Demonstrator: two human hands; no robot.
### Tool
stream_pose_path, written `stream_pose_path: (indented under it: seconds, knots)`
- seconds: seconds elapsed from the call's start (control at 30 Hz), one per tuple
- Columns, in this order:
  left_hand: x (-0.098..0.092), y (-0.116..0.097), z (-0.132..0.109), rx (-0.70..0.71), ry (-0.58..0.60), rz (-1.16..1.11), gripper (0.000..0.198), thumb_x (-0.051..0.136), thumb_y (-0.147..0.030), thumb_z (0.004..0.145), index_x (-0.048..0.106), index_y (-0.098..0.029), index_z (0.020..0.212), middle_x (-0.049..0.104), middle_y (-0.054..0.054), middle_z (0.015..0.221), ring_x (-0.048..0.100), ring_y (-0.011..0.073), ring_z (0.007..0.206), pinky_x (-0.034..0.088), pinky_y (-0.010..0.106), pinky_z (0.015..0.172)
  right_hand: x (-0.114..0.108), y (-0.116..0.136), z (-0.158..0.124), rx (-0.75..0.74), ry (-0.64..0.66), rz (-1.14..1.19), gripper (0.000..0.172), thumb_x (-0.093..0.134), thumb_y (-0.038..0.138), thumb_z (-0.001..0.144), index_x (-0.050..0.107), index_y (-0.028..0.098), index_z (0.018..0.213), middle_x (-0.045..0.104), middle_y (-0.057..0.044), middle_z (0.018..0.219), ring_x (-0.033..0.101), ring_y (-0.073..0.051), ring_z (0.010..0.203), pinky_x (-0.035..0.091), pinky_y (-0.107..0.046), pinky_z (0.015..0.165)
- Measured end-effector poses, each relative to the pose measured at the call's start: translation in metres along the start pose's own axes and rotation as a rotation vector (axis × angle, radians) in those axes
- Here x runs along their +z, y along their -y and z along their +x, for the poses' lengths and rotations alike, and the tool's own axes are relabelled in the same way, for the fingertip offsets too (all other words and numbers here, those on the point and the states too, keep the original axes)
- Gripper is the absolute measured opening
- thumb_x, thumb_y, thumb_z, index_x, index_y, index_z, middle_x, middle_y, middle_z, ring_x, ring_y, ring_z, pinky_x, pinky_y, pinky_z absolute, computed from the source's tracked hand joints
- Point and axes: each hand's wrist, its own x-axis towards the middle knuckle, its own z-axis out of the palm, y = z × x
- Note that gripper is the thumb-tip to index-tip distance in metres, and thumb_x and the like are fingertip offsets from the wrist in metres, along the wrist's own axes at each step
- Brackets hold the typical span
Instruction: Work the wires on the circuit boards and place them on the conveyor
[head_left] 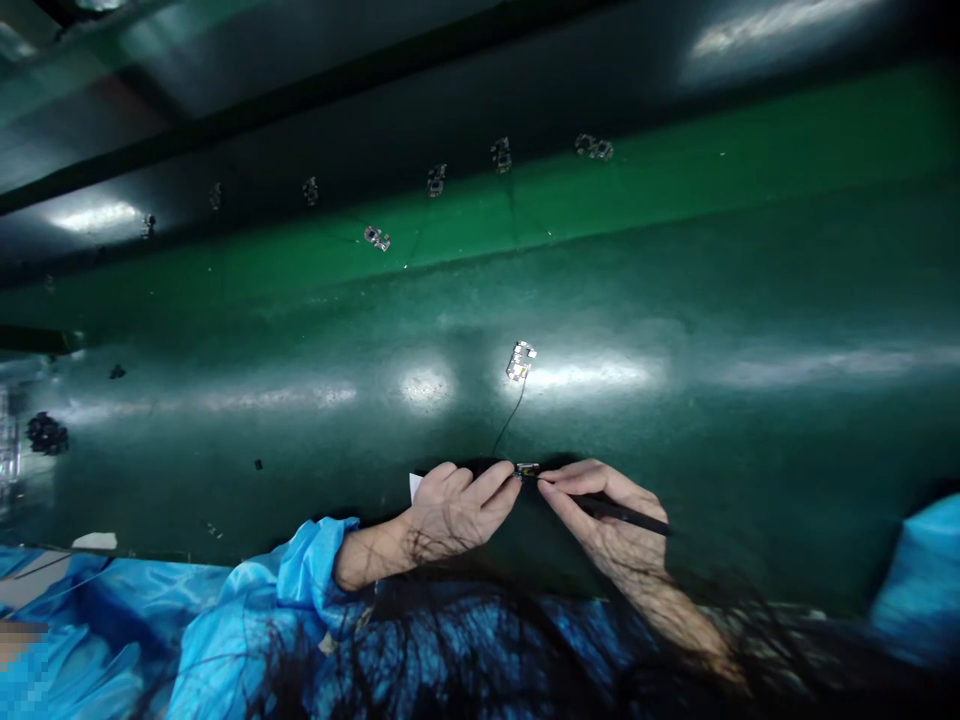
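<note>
- Work position: on green surface [787, 450], nearer the body than wired board [520, 361], used here as landmark.
- Left hand [461, 510]: nearer the body and slightly left of wired board; thumb and forefinger pinching small part [528, 469], other fingers curled.
- Right hand [615, 515]: nearer the body and right of wired board; fingertips pressed together on slim black tool [630, 517], tip directed at small part. Contact at tip too fine to tell.
- Thin wire [512, 420]: running from wired board toward left hand; near end not clear, so cannot tell about any join to small part.
- Progress, as judged: mid-step, with small part gripped and tool at its edge.
- Done: cannot confirm. Row of boards [437, 180] laid out beyond wired board, mostly to its left; too small to sort into finished and unfinished.
- Left: close work on small part, judged not yet complete.
- Untouched: black clump [47, 433] and dark fragment [258, 464], both well left of wired board.
</note>
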Motion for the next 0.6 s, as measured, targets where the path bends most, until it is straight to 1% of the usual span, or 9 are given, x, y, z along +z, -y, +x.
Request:
stream_pose_path:
  seconds: [0.1,0.23,0.33,0.47,0.6]
  knots:
    - [0.0011,-0.0003,-0.0002,-0.007,-0.038,-0.007,0.037,0.047,-0.014,0.097,0.068,-0.028,0.123,0.072,-0.002,0.13,0.056,0.0084,0.065,0.04,0.028,0.063,-0.0003,-0.0003,0.0,-0.014,0.002,-0.007,0.011,0.069,0.022,0.067,0.06,0.026,0.061,0.068,0.006,0.069,0.065,-0.009,0.061,0.053,-0.021,0.06]
    - [0.0038,-0.0006,-0.001,-0.003,-0.113,-0.011,0.035,0.055,-0.013,0.093,0.069,-0.025,0.122,0.073,0.0,0.126,0.055,0.0095,0.063,0.04,0.029,0.062,-0.0002,0.0006,0.0005,-0.021,-0.002,-0.005,0.012,0.069,0.023,0.067,0.06,0.026,0.061,0.067,0.006,0.068,0.065,-0.009,0.06,0.053,-0.022,0.059]
    - [0.005,-0.0006,-0.0011,-0.002,-0.129,-0.015,0.036,0.06,-0.013,0.09,0.07,-0.025,0.122,0.073,0.001,0.126,0.055,0.0103,0.063,0.04,0.03,0.062,0.0001,0.0014,0.001,-0.034,-0.004,-0.003,0.012,0.069,0.022,0.067,0.06,0.026,0.061,0.067,0.007,0.068,0.065,-0.009,0.059,0.053,-0.022,0.059]
    - [0.0049,-0.0008,-0.0005,-0.024,-0.196,-0.033,0.033,0.056,-0.012,0.093,0.071,-0.025,0.12,0.074,-0.001,0.125,0.054,0.0099,0.063,0.039,0.029,0.063,0.0005,0.0009,0.0008,-0.042,0.001,-0.002,0.013,0.069,0.021,0.067,0.06,0.027,0.062,0.067,0.007,0.069,0.065,-0.009,0.06,0.053,-0.022,0.058]
    - [0.0044,-0.0002,0.0002,-0.006,-0.185,-0.039,0.034,0.056,-0.012,0.093,0.07,-0.023,0.122,0.074,0.002,0.125,0.054,0.0109,0.064,0.038,0.03,0.063,0.0006,0.0007,0.0008,-0.041,0.005,0.002,0.013,0.069,0.02,0.067,0.06,0.027,0.062,0.067,0.007,0.069,0.065,-0.009,0.06,0.053,-0.023,0.059]
